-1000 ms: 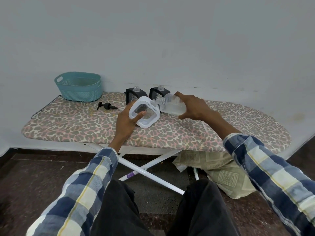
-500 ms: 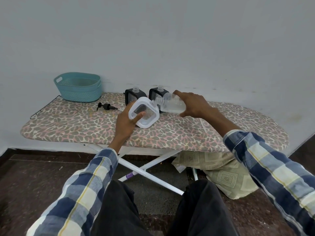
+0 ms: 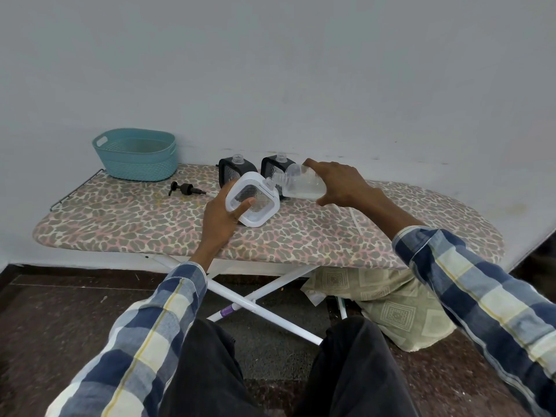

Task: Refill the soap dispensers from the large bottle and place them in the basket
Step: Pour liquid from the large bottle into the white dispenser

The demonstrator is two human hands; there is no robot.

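Left hand grips the white dispenser, tilted over the ironing board, thumb across its clear face. Right hand curls around the large bottle — tipped, mouth at the dispenser's neck. Two black dispensers stand behind — basket far left.

1. I see soft, even, fairly dim light; the wall shows no glare.
2. Faint shadows sit under the worktop toward 6 o'clock.
3. Edges bow at 3 and 9 o'clock; focus is mildly soft.
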